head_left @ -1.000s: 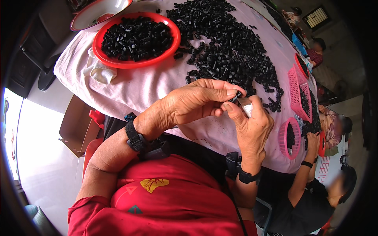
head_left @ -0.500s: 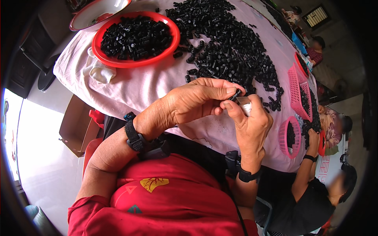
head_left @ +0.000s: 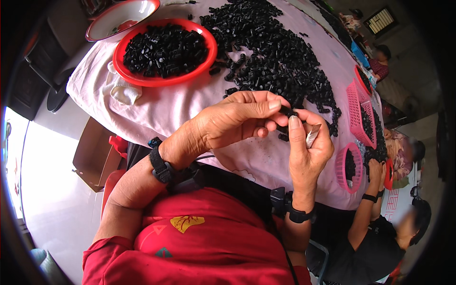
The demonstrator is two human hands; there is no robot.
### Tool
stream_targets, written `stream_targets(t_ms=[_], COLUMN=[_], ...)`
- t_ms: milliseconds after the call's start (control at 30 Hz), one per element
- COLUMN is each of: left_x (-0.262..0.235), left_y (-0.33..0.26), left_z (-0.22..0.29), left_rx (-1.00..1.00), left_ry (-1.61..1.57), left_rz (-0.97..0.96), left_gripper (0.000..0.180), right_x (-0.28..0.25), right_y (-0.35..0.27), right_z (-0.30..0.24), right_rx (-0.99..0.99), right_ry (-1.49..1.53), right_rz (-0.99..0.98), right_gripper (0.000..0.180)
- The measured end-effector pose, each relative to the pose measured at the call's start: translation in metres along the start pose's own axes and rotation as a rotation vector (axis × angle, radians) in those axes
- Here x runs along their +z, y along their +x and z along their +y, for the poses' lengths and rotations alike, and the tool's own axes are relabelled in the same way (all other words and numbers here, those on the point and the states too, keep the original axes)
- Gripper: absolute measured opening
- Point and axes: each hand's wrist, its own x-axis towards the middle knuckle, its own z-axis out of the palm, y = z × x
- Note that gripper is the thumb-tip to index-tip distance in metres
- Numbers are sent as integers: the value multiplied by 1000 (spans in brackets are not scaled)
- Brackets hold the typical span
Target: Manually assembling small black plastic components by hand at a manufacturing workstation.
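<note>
Between the thumb and fingers of my left hand (head_left: 242,116) is a small black cylindrical piece (head_left: 287,111), largely covered by the fingertips. My right hand (head_left: 308,147) is closed, its thumb and forefinger tips meeting at the piece's right end. Tucked in that same hand is a small flat blade (head_left: 312,135) with a pale wrapped part, angled up away from the piece. Just beyond my hands, a big heap of similar black pieces (head_left: 266,52) spreads over the pink tablecloth (head_left: 190,104).
A red basin (head_left: 212,54) full of black pieces stands at the far left, beside a white enamel bowl (head_left: 104,23) and a pale cloth (head_left: 126,92). Pink baskets (head_left: 338,173) line the right side, where a person in black (head_left: 375,249) works. An open cardboard box (head_left: 90,159) lies left below the table.
My right thumb has shifted up onto the black piece's end. The blade has swung away from the piece, back into my right palm. My left hand stays nearly in place.
</note>
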Motion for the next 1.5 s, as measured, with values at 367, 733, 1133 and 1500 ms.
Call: stream_targets(t_ms=[367,733,1133,1500], left_x=[-6,3,3,-2], left_y=[2,-1,-1,0], left_z=[-8,-6,-12,-13], left_rx=[142,80,74,32], left_ry=[161,236,210,192], left_rz=[-51,-122,-75,-74], left_gripper=[26,32,32,33], right_x=[1,0,-2,-2], right_y=[-3,1,-1,-2], right_z=[-16,-13,-10,-4], right_rx=[-57,-32,-45,-39], right_ry=[-231,-390,-518,-482], right_rz=[-61,-142,-134,-81], right_gripper=[22,45,47,54])
